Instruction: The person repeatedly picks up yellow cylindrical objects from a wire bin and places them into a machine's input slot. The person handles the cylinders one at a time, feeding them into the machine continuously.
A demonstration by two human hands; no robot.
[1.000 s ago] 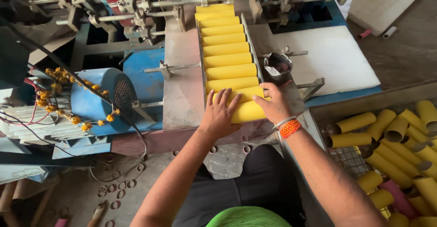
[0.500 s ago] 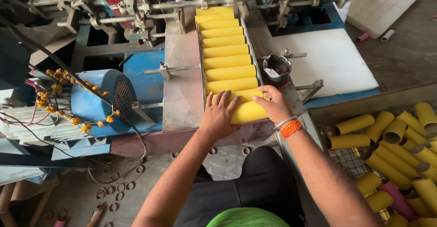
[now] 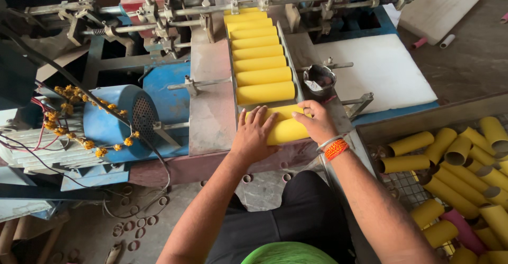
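A row of yellow cardboard tubes (image 3: 260, 63) lies side by side in a metal feed channel (image 3: 212, 110) of a machine. My left hand (image 3: 255, 133) lies flat with fingers spread on the left end of the nearest yellow tube (image 3: 286, 130). My right hand (image 3: 318, 122), with an orange band at the wrist, curls over the same tube's right end. Both hands press on this tube at the channel's near end.
A blue motor (image 3: 114, 122) with a marigold garland sits left of the channel. A small metal cup (image 3: 319, 78) stands right of the tubes, beside a white board (image 3: 381, 70). A crate (image 3: 423, 123) at right holds several loose yellow tubes (image 3: 460, 158).
Both hands stay on the nearest tube. They have barely moved; the left fingers have spread a little further over the tube.
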